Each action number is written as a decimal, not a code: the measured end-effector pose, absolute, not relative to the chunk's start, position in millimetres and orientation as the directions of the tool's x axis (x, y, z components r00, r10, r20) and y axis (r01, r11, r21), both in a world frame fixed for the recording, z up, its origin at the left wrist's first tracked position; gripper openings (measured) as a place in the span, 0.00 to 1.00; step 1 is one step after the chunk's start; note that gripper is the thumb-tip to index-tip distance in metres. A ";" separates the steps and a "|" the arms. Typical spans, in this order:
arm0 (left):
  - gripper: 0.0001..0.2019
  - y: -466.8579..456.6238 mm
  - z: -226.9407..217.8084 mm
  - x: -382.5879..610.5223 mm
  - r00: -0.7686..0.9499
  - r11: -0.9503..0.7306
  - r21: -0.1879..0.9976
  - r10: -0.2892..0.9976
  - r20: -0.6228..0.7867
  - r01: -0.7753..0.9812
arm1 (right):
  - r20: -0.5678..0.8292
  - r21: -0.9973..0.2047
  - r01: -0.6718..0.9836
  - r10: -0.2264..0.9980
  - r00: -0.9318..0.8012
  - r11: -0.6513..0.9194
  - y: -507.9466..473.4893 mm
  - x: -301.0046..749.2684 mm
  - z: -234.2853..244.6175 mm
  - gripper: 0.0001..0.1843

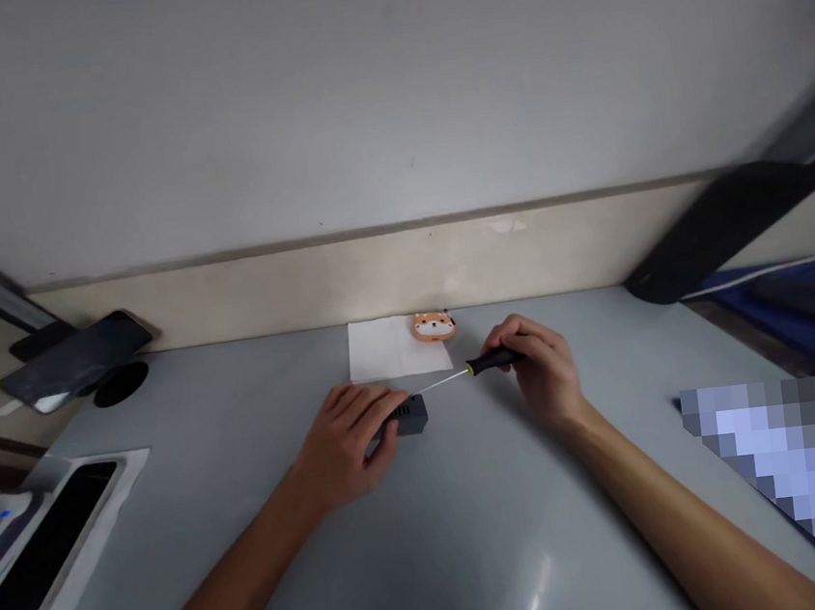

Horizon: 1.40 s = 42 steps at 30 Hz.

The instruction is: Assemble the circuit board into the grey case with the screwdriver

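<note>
My left hand is closed around a small dark grey box with slots in its top, which rests on the grey table. Part of the box is hidden under my fingers. My right hand grips the black handle of a screwdriver, which has a yellow ring where the shaft begins. Its thin metal shaft slants down to the left, and the tip is at the top right edge of the box. Whether the tip sits in a screw is too small to tell.
Behind the box lies a white paper sheet with an orange animal-faced case on it. At left are a phone on a stand and a dark phone-like slab. A black object leans at the back right; a pixelated screen stands at right.
</note>
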<state>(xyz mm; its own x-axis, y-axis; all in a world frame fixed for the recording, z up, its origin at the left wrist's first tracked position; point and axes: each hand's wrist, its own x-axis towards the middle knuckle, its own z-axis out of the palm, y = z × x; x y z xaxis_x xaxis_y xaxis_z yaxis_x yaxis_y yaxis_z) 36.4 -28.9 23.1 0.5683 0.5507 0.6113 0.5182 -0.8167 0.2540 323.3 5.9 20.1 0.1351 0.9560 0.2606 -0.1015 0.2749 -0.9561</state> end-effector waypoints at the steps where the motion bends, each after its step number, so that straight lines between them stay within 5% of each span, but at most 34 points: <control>1: 0.19 -28.9 23.2 36.4 0.569 -0.816 0.257 0.553 0.609 0.518 | 0.259 -0.955 -0.110 0.956 0.137 0.274 5.7 322.8 20.6 0.09; 29: 0.20 -31.2 22.4 39.3 0.587 -0.802 0.296 0.585 0.559 0.518 | 0.208 -0.967 -0.113 0.965 0.160 0.227 16.1 329.5 7.6 0.10; 35: 0.24 -38.1 26.4 63.1 0.647 -0.781 0.363 0.624 0.438 0.508 | 0.185 -0.974 -0.070 0.935 0.304 0.215 19.8 328.6 9.7 0.10; 42: 0.24 -40.2 23.1 57.5 0.632 -0.785 0.390 0.619 0.467 0.482 | 0.164 -0.979 -0.049 0.902 0.399 0.199 23.8 326.7 8.4 0.11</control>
<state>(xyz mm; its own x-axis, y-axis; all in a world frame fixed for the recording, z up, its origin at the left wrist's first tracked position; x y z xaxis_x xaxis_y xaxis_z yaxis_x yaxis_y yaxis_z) 57.5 -40.2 23.1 0.6316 0.6192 0.4665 0.4817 -0.7849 0.3897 326.7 23.8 8.4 0.3988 0.9023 0.1636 -0.0490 0.1991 -0.9787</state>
